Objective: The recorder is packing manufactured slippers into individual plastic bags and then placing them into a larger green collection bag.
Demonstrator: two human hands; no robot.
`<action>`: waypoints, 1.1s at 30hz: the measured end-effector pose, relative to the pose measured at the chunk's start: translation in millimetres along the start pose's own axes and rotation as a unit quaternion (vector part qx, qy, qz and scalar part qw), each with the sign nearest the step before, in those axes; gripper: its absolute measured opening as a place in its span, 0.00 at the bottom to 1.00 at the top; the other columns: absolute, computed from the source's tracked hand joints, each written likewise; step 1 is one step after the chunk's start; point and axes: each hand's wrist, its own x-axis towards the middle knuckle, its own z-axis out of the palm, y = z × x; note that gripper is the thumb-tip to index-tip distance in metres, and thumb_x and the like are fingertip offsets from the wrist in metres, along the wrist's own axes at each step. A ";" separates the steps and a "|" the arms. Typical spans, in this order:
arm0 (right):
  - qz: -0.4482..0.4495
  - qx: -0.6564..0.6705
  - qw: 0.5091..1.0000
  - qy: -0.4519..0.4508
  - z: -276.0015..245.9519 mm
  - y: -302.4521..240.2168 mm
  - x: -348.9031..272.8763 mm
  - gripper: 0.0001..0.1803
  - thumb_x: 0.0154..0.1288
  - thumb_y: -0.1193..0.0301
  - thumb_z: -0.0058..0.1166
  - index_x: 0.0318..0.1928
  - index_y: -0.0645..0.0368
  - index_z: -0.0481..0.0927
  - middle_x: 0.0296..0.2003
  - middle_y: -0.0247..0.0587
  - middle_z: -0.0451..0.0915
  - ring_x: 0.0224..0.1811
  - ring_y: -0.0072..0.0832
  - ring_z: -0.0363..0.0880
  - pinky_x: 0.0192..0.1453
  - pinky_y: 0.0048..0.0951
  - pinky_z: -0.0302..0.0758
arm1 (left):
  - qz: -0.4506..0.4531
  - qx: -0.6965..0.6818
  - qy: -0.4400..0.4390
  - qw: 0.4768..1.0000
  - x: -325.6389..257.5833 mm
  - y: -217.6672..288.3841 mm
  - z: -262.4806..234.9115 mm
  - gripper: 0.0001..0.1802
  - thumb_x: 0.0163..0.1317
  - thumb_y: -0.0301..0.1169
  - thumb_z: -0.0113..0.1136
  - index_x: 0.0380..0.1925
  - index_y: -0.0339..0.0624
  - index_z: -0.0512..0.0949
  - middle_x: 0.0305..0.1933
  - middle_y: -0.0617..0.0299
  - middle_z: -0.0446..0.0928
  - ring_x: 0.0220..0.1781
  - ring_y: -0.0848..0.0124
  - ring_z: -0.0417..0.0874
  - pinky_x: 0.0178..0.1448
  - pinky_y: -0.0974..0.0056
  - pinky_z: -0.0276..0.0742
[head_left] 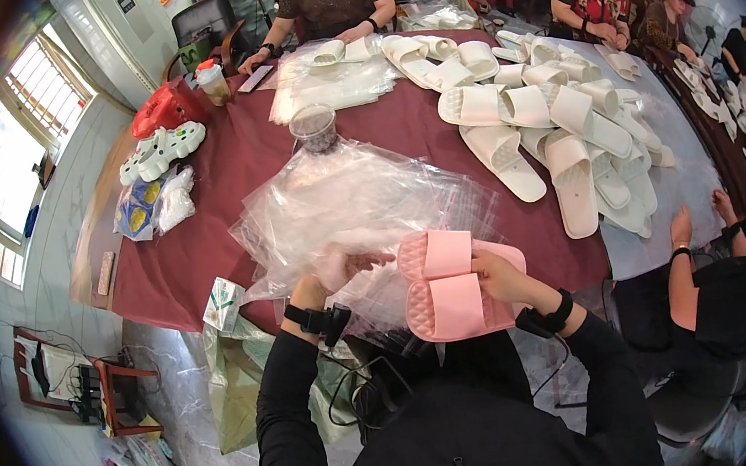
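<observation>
My right hand (500, 277) grips a pair of pink slippers (457, 304), held side by side in front of me at the table's near edge. Its fingers go in at the strap openings. To the left, my left hand (340, 266) is at the near edge of a spread stack of clear plastic bags (359, 193). Motion smears its fingers, so whether they pinch a bag cannot be made out. Some of the clear film hangs over the table edge below that hand, beside the slippers.
White slippers (524, 105) lie heaped at the right on the dark red tablecloth (416, 122). A clear plastic cup (313, 129) stands behind the bags. Far left are a red bag (165, 107) and white clogs (163, 151). Co-workers sit across and to the right.
</observation>
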 end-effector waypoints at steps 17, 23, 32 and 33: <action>-0.018 0.005 0.992 -0.125 -32.8 -6.6 -1.5 0.20 0.60 0.81 0.49 0.54 0.58 0.77 0.58 0.44 0.71 0.63 0.36 0.67 0.64 0.30 0.63 | 0.107 0.748 0.109 0.645 2.4 25.2 78.9 0.13 0.68 0.35 0.46 0.34 0.47 0.81 0.68 0.54 0.61 0.72 0.51 0.50 0.71 0.45 0.44; -0.026 -0.014 0.995 -0.097 -43.3 -25.3 -1.6 0.21 0.59 0.83 0.48 0.54 0.58 0.77 0.57 0.45 0.72 0.63 0.36 0.67 0.64 0.29 0.64 | 0.053 0.319 0.039 0.945 4.7 34.0 42.2 0.18 0.71 0.40 0.44 0.38 0.37 0.77 0.62 0.54 0.68 0.70 0.64 0.58 0.71 0.62 0.49; -0.071 -0.068 0.995 0.004 -39.2 1.3 13.5 0.20 0.58 0.80 0.49 0.52 0.58 0.78 0.55 0.47 0.74 0.61 0.40 0.69 0.64 0.35 0.64 | 0.013 0.276 0.010 0.961 16.4 26.2 44.3 0.18 0.71 0.39 0.44 0.35 0.34 0.74 0.51 0.58 0.73 0.72 0.65 0.56 0.69 0.66 0.51; -0.071 -0.103 0.992 0.018 -37.6 9.0 11.7 0.20 0.57 0.79 0.50 0.51 0.58 0.78 0.55 0.48 0.74 0.60 0.42 0.70 0.64 0.36 0.64 | 0.008 0.281 0.010 0.960 17.0 28.7 51.7 0.18 0.71 0.40 0.43 0.35 0.34 0.73 0.48 0.59 0.74 0.72 0.65 0.56 0.69 0.66 0.52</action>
